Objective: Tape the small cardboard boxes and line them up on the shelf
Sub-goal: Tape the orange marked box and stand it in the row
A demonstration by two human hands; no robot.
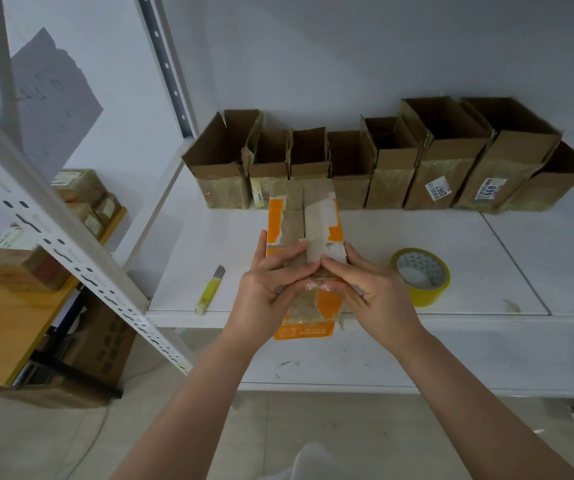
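Lining white shelf (347, 233): open boxes (382, 161); tape roll (420, 275); tiled floor (71, 441) below.

The box (304, 233) under the hands is matt brown cardboard with torn orange paper and a glossy clear tape strip at its near end. The row of open boxes (382, 161) behind is the same rough cardboard, patched with shiny tape and paper labels. The shelf (469, 258) is smooth white painted metal; the tape roll (420, 276) is glossy yellow plastic.
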